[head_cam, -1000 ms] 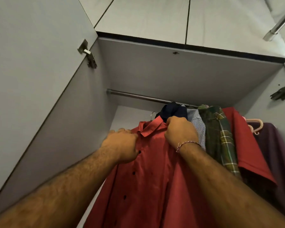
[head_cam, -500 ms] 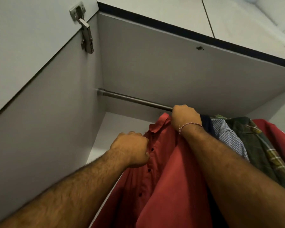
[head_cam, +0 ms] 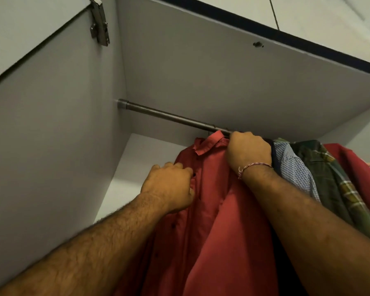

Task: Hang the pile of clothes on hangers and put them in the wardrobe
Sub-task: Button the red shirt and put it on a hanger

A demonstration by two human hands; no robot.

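Observation:
A red button-up shirt (head_cam: 212, 210) hangs inside the wardrobe, its collar just under the dark metal rail (head_cam: 169, 115). My right hand (head_cam: 249, 151) grips the top of the shirt at the collar, right against the rail; the hanger is hidden under the hand and cloth. My left hand (head_cam: 171, 184) holds the shirt's left front by the button placket, fingers curled into the fabric.
To the right on the rail hang a blue checked shirt (head_cam: 295, 167), a green plaid shirt (head_cam: 338, 184) and a red garment (head_cam: 359, 167). The wardrobe's grey side wall (head_cam: 51, 146) stands at the left, with bare rail beside it. A door hinge (head_cam: 99, 24) sits up left.
Both hands lifted the red shirt up and into the wardrobe. My right hand now sits at the rail instead of below it. The view has tilted further up.

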